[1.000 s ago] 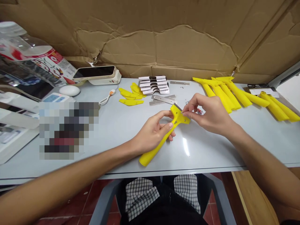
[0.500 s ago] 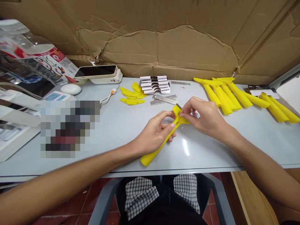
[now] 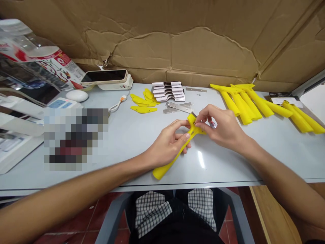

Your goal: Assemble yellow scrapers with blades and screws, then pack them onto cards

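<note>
A yellow handle (image 3: 164,169) slants over the front of the table, its forked head pointing away from me. My left hand (image 3: 170,142) is wrapped round its neck, thumb on top. The fingertips of my right hand (image 3: 215,123) pinch together at the forked head; whatever small thing they hold is hidden. A dark strip shows at the head beside those fingertips. Just behind lie flat metal blades (image 3: 177,107). Small metal bits (image 3: 198,94) rest near another blade (image 3: 196,89) farther back.
Several yellow plates (image 3: 143,109) lie beside a stack of white-and-black packets (image 3: 169,91). More yellow handles (image 3: 243,108) are at the right. A phone (image 3: 105,77), white mouse (image 3: 77,95), cable (image 3: 117,104) and large bottle (image 3: 50,64) stand left. Cardboard (image 3: 203,51) lines the back.
</note>
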